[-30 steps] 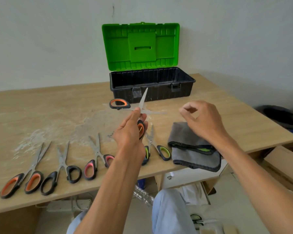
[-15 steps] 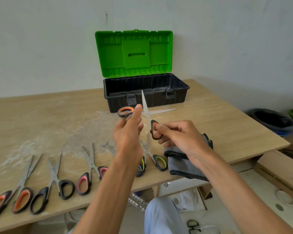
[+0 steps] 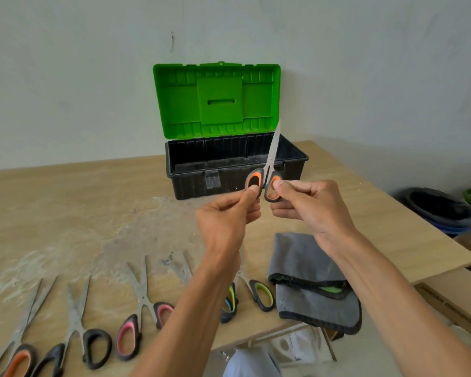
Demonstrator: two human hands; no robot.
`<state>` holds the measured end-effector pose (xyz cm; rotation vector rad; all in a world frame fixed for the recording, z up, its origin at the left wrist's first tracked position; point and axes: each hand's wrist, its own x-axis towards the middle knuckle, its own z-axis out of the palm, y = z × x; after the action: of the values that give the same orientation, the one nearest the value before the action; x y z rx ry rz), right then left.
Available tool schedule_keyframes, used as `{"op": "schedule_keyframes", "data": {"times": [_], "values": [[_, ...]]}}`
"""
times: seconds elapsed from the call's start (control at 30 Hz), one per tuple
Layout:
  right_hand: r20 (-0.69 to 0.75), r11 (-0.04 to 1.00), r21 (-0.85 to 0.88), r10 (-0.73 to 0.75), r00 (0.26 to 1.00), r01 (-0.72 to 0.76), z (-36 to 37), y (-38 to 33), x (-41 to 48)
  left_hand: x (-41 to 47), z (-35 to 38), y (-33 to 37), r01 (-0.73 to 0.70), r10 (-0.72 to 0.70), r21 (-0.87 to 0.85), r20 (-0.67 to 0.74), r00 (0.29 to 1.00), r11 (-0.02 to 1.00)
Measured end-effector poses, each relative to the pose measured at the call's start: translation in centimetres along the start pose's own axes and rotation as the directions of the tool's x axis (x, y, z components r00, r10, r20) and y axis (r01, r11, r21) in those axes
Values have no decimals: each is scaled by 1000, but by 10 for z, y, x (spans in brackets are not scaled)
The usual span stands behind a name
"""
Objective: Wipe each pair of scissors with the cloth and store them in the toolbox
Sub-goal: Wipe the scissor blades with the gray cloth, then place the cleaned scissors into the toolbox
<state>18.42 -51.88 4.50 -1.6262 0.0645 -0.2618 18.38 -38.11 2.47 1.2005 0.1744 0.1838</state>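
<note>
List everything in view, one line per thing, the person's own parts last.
toolbox: one, black base, green lid open, far side of the table
held scissors: one pair, orange-and-black handles, blades shut and pointing up, in front of the toolbox
table scissors: at least four pairs, handles orange, black, pink, green, in a row along the near edge
cloth: one, grey with black edging, folded, near right corner
table: one, light wood
basin: one, dark, floor at right
cardboard box: one, brown, lower right
hands: two, left and right, each pinching one handle of the held scissors
</note>
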Motion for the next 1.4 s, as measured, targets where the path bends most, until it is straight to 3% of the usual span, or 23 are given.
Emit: {"op": "schedule_keyframes", "data": {"times": [0.17, 0.27, 0.33, 0.4, 0.5, 0.57, 0.77, 1.0, 1.17, 1.4], "values": [[31, 996, -84, 16, 999, -13, -5, -12, 33, 29, 10, 0, -32, 28, 69, 59, 998, 997], [32, 973, -231, 36, 999, -28, -10, -20, 75, 69, 15, 4, -230, 200, 369, 120, 973, 901], [16, 930, -365, 50, 999, -41, -11, -26, 110, 102, 14, 9, -389, 358, 618, 182, 916, 683], [-24, 848, -523, 86, 996, -86, -10, -29, 146, 138, 8, 13, -448, 436, 805, 268, 859, 389], [-79, 654, -745, 115, 990, -135, -6, -25, 195, 179, -8, 11, -351, 272, 934, 357, 894, -71], [-82, 525, -841, 118, 990, -132, -3, -19, 220, 196, -20, 2, -336, 160, 920, 369, 915, -200], [-41, 273, -958, 191, 981, -93, 14, -5, 271, 211, -24, -12, -371, 260, 884, 444, 858, -285], [-37, 14, -999, 332, 943, -44, 33, 22, 296, 215, -27, -17, -365, 269, 877, 450, 852, -311], [-52, -235, -972, 313, 948, 24, 32, 30, 289, 217, -27, -19, -353, 279, 878, 444, 851, -323], [-46, -133, -991, 107, 993, -31, 28, 41, 289, 214, -25, -16, -328, 263, 888, 417, 870, -323]]}}
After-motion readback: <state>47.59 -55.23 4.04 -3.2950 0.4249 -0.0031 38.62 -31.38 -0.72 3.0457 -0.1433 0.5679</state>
